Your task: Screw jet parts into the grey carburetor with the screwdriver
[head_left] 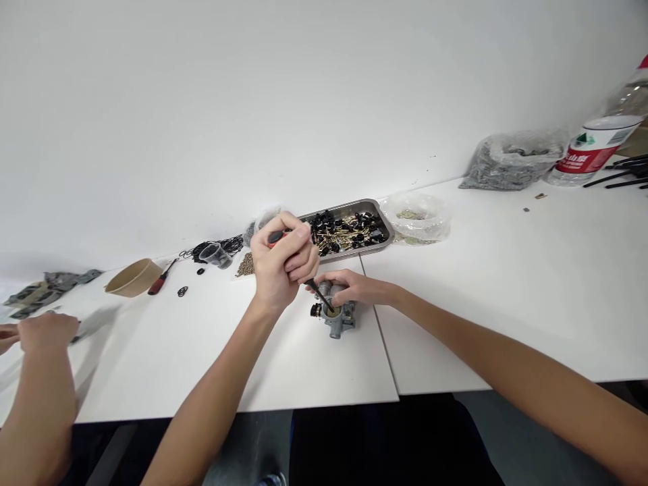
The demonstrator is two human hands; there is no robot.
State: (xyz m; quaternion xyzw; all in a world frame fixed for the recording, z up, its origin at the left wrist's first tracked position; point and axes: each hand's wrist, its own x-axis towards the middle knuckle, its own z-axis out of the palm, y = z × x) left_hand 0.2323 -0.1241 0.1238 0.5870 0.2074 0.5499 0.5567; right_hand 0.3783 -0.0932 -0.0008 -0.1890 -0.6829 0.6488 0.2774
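My left hand (pixel 283 263) is closed around the handle of a screwdriver (pixel 324 297). The screwdriver's dark shaft slants down to the right, its tip inside the round opening of a small grey metal carburetor (pixel 335 329). My right hand (pixel 357 289) grips the carburetor from behind and the right, against the white table. A black fitting (pixel 316 310) sticks out from the carburetor's left side. Part of the carburetor's far side is hidden by my right fingers.
Behind my hands lies a metal tray (pixel 389 233) of black and brass parts, with a plastic bag (pixel 430 219) beside it. To the left are a plastic cup (pixel 215 255), a second screwdriver (pixel 160 280) and a tan bowl (pixel 132 278). Another person's hand (pixel 48 331) works at far left.
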